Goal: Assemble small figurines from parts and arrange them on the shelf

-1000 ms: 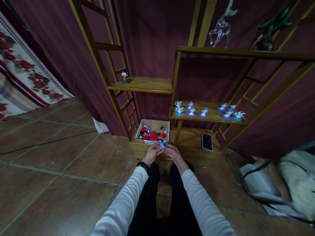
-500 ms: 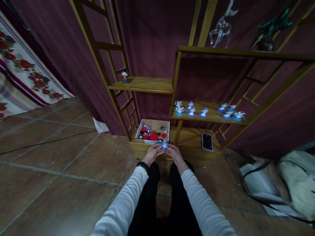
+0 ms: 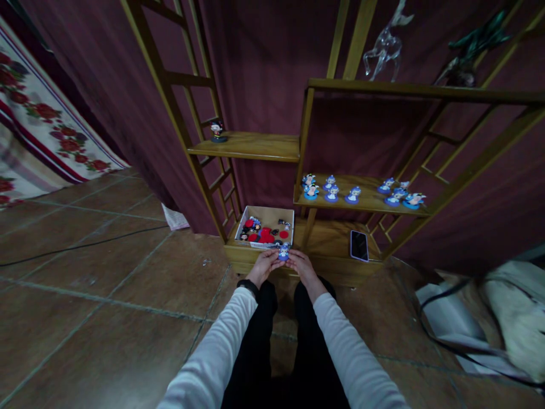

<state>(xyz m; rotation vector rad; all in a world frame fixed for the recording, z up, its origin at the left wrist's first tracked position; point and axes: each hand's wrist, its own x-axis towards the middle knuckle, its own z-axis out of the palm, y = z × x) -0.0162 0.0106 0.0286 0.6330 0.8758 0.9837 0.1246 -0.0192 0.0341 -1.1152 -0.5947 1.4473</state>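
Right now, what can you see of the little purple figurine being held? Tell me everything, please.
The figurine is small, with a violet-blue top, a pale face and body, and a rounded violet-blue base. It looks like painted plastic; finer details are too small to make out. It appears roughly upright in the picture, held by its sides in the grip of the left hand and right hand, just in front of the open box, near its right corner.

Figurine [image 3: 284, 253] between left hand [image 3: 264, 266] and right hand [image 3: 301, 263], box [image 3: 272, 213] of loose figures [image 3: 255, 222] behind it, smartphone [image 3: 359, 246] right of the box on the bottom shelf [image 3: 327, 241], standing figures [image 3: 352, 195] on the middle shelf [image 3: 368, 199], glass animal [image 3: 385, 52] on the top shelf [image 3: 413, 91], bag [image 3: 516, 312] far right
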